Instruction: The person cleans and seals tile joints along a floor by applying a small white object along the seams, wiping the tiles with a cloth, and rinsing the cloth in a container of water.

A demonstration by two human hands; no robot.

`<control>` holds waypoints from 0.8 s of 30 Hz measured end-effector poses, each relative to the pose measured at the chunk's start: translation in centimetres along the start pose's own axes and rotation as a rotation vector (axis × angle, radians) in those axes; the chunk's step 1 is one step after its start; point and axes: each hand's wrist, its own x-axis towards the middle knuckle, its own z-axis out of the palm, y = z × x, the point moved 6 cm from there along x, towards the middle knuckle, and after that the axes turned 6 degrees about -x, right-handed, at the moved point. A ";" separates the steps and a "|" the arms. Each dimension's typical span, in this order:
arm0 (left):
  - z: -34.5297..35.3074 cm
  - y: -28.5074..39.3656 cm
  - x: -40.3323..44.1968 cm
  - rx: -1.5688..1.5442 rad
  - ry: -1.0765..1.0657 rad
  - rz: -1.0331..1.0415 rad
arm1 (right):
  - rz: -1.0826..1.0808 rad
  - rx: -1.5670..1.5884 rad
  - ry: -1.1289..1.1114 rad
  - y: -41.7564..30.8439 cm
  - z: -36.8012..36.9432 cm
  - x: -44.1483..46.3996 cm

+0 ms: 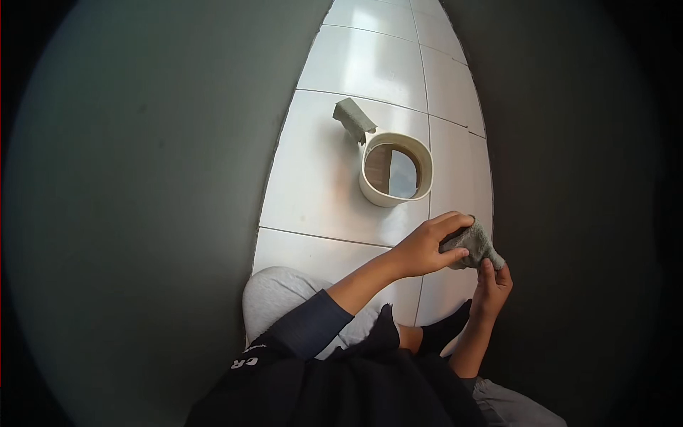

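Both hands are closed on a small grey cloth (pixel 475 245), close to the right-hand wall. My left hand (pixel 440 245) grips its left side, with the thumb across the front and the fingers over the top. At its lower right corner, my right hand (pixel 492 283) pinches the edge between thumb and fingers. Beyond the hands, a cream-coloured dipper (pixel 380 196) stands upright on the floor, holding brownish liquid (pixel 380 167) that reflects light. Another grey cloth piece (pixel 353 117) drapes over the dipper's handle, hiding most of it.
White floor tiles (pixel 320 171) form a narrow strip between a dark grey wall (pixel 156 192) on the left and another dark wall (pixel 562 185) on the right. My bent leg in light grey trousers (pixel 274 295) rests at the near left.
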 end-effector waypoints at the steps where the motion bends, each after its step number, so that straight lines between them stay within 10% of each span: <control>1: 0.0 -0.1 -0.1 -0.006 -0.008 -0.002 | 0.018 -0.006 -0.012 -0.1 0.3 -0.1; 24: -18.9 4.9 -6.7 0.477 0.773 -0.138 | 0.349 -0.226 -0.479 7.0 7.5 -2.5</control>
